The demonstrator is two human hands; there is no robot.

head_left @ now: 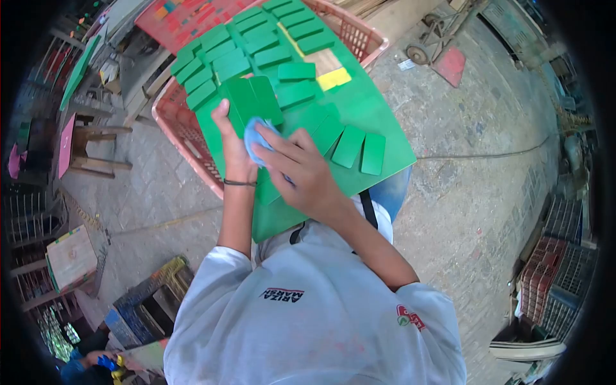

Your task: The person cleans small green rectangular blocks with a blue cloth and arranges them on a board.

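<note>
My left hand (pixel 236 144) grips a small group of green rectangular blocks (pixel 247 101), held side by side with the thumb along their left edge. In my right hand (pixel 301 170) is a light blue cloth (pixel 256 136), pinched in the fingers against the lower end of the held blocks. Both hands are over a green board (pixel 391 144) that lies across a pink plastic crate. Rows of green blocks (pixel 221 50) cover the board's far part. Several more green blocks (pixel 348 146) lie near its right edge, beside my right hand.
The pink crate (pixel 186 138) stands under the board, with a yellow patch (pixel 333 79) on the board's far right. A red panel (pixel 186 22) is beyond. A wooden stool (pixel 96 151) stands left, stacked crates (pixel 552 276) right. Another person (pixel 96 362) is at lower left.
</note>
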